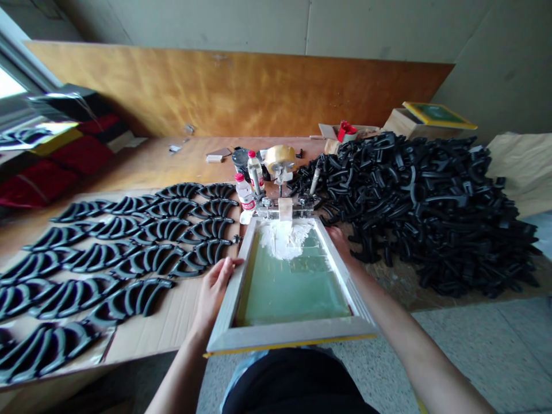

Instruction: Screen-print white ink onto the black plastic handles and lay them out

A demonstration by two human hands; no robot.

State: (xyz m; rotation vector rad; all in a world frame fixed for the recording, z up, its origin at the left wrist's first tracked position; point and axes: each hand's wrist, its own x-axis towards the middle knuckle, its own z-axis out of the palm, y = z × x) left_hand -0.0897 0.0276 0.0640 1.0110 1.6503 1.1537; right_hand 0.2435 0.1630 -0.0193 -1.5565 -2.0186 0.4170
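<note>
A screen-printing frame [292, 330] with a green mesh [293, 293] sits in the middle, tilted up towards me. White ink [287, 244] is smeared across the far end of its mesh, below a pale squeegee-like block [285, 209]. My left hand [218, 282] is at the frame's left side, fingers curled and pressed together against the edge; what they hold, if anything, is hidden. Beyond the right side of the frame is my right hand [340, 240], close to the pile of black curved plastic parts [401, 195]. Its fingers are mostly hidden behind the frame.
Rows of black curved parts [159, 230] lie on cardboard [150, 328] at the left. Two red-capped bottles [245, 192] and a tape roll [279, 158] stand behind the clamp [267, 211]. Another screen frame [440, 114] rests on a box at the back right.
</note>
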